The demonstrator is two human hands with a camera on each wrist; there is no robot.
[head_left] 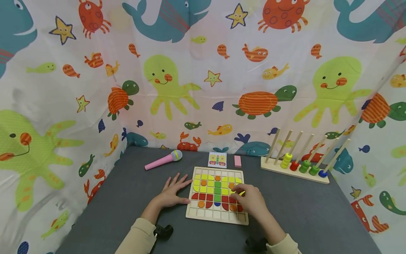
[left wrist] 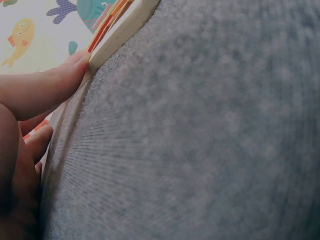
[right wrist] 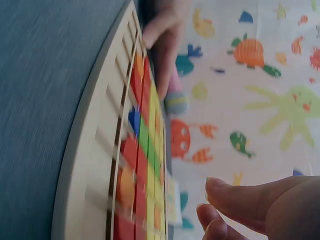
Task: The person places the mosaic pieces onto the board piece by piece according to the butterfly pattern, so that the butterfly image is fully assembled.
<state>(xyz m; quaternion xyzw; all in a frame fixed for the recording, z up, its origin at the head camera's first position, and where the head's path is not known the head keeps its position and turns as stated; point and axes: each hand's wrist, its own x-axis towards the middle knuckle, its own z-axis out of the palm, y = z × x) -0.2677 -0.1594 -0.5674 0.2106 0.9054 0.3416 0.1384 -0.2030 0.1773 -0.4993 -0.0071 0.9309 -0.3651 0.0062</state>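
A wooden grid board (head_left: 216,219) lies on the table, filled with yellow, red, green, blue and orange pieces in a butterfly-like pattern. My left hand (head_left: 171,194) rests on the table with fingers spread, its thumb touching the board's left edge; the left wrist view shows that thumb (left wrist: 55,86) against the rim. Over the board's right side, my right hand (head_left: 252,201) has bent fingers above the red and yellow pieces. In the right wrist view its thumb (right wrist: 245,197) and fingertips are close together, off the board, with no piece visible between them.
Behind the board lie a pattern card (head_left: 217,159) and a pink block (head_left: 237,161). A pink toy microphone (head_left: 161,161) is at back left. At back right stands a wooden peg rack (head_left: 295,171) with coloured rings. A sea-animal cloth (head_left: 190,116) hangs around the grey table (head_left: 304,208).
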